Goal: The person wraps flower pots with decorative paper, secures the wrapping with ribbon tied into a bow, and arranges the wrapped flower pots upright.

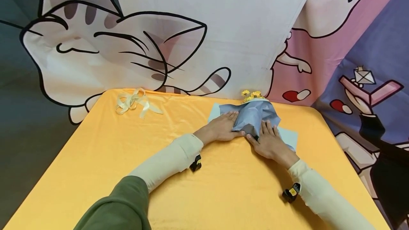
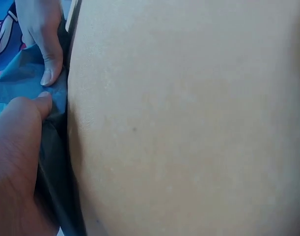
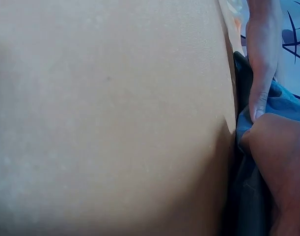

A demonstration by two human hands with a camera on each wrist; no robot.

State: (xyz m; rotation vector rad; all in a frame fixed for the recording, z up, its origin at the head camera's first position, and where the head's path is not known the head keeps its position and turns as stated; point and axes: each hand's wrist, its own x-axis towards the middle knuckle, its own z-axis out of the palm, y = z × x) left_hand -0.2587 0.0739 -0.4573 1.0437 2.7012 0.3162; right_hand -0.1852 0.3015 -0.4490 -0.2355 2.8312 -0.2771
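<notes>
Near the far edge of the table lies a bouquet wrapped in blue-grey paper (image 1: pixel 252 114), with small yellow flowers (image 1: pixel 254 94) showing at its top. My left hand (image 1: pixel 223 126) presses flat on the left side of the wrapping, fingers extended. On its right side, my right hand (image 1: pixel 270 141) rests with straight, spread fingers. Both thumbs lie close together on the lower edge, as the left wrist view shows on the paper (image 2: pixel 24 81) and the right wrist view on the wrapping (image 3: pixel 285 101). Pale blue sheet (image 1: pixel 288 137) sticks out underneath. The flower stems are hidden.
A loose, pale ribbon (image 1: pixel 135 103) lies in loops at the table's far left. Yellow cloth (image 1: pixel 204 198) covers the table. Behind it hangs a printed backdrop (image 1: pixel 249 34) with a cartoon cat. Each wrist carries a small black camera (image 1: pixel 195 163).
</notes>
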